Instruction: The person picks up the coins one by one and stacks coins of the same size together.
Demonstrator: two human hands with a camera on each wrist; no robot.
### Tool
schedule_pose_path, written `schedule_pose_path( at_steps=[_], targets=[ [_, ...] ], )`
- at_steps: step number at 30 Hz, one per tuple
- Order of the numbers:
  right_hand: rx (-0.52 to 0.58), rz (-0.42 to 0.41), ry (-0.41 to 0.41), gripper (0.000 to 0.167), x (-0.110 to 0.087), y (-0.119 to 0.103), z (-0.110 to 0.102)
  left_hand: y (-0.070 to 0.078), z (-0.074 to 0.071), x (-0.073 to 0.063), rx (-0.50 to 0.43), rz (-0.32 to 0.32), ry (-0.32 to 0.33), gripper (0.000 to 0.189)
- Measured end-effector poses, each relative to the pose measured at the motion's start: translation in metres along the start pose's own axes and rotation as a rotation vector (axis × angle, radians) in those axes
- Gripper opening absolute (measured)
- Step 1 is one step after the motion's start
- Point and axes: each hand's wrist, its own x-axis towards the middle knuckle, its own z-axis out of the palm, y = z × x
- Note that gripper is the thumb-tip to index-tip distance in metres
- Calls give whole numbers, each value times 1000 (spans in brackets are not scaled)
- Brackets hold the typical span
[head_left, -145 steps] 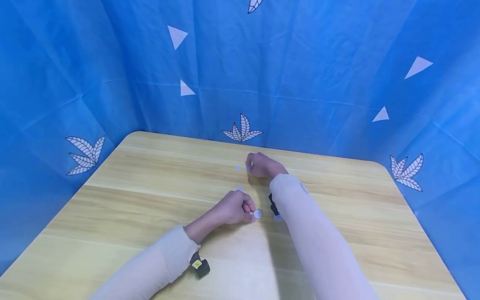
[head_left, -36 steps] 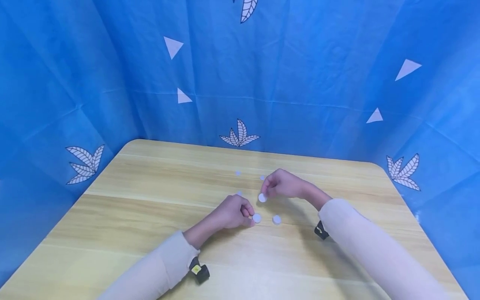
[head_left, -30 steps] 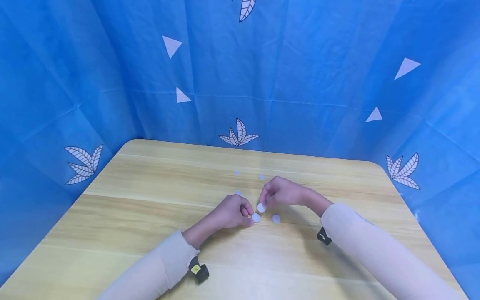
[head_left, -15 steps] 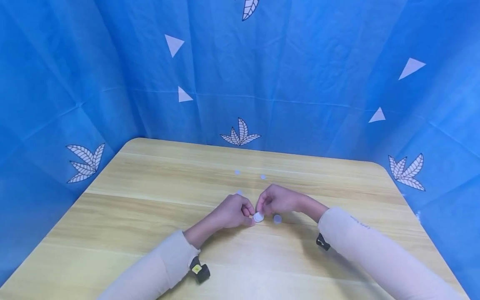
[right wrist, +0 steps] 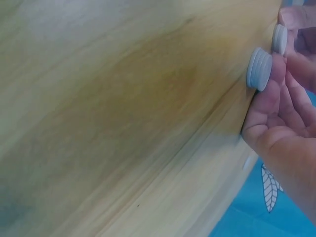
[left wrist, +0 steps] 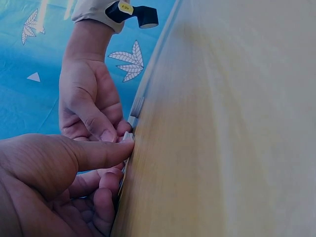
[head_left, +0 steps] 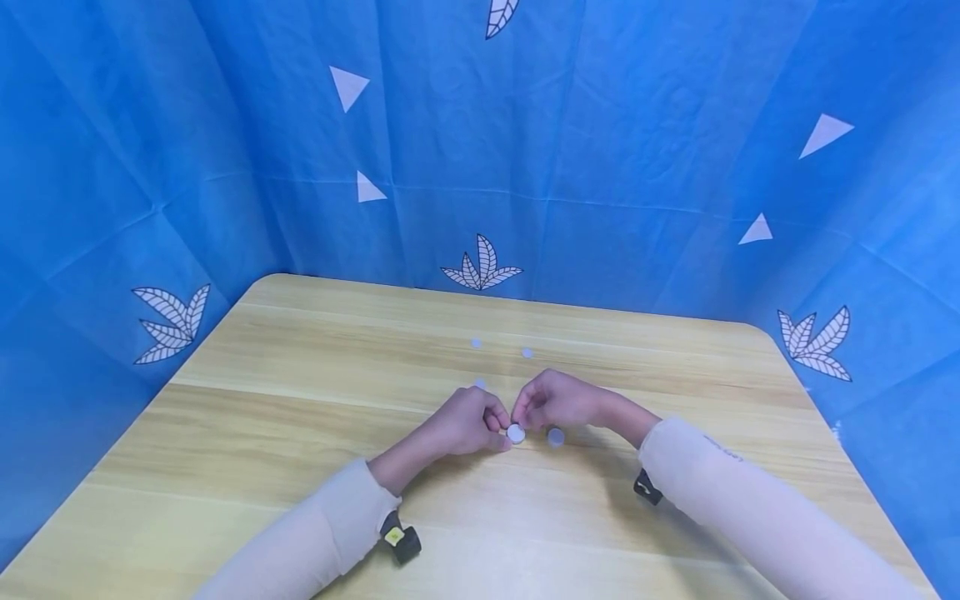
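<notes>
Small white round discs lie on the wooden table. My left hand (head_left: 465, 422) pinches a low stack of white discs (head_left: 515, 433) between thumb and curled fingers. From the other side my right hand (head_left: 555, 398) pinches at the same stack, fingertips right at the upper disc. In the left wrist view the stack (left wrist: 128, 136) shows edge-on between the left thumb and the right hand's fingertips. A second stack of discs (right wrist: 259, 69) stands on the table beside the right hand's fingers; in the head view this second stack (head_left: 555, 437) sits just right of the held one.
Farther back lie a white disc (head_left: 476, 343) and another disc (head_left: 527, 353). A third disc (head_left: 480, 383) shows just beyond the left hand. A blue patterned curtain (head_left: 465, 125) hangs behind the wooden table (head_left: 337, 333).
From the far part of the table the right hand has brought a disc toward me and set it on the disc at the left hand's fingers. The left hand has stayed in place.
</notes>
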Motion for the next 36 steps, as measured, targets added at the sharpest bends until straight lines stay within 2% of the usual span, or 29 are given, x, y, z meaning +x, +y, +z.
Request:
schedule_pose_path(
  at_steps=[6,9,14,19,24,36],
  targets=[
    [-20,21,-7,16,-2,-1,1,0,0,0,1,-8,-3,20],
    [-67,-11,-10,23,-4,-5,3,0,0,0,-9,-15,-6,20],
    [-177,-60,45,27,-7,-12,9,1,0,-1,-22,-12,-10,20],
    [-230,-86,93,24,-11,-13,16,3,-1,-2,-15,2,-10,20],
    [-238,-109,105,26,-12,-11,18,4,-3,-3,-7,15,-7,19],
    [-222,-161,154,16,-15,-7,23,3,-2,-3,-1,16,-20,17]
  ],
)
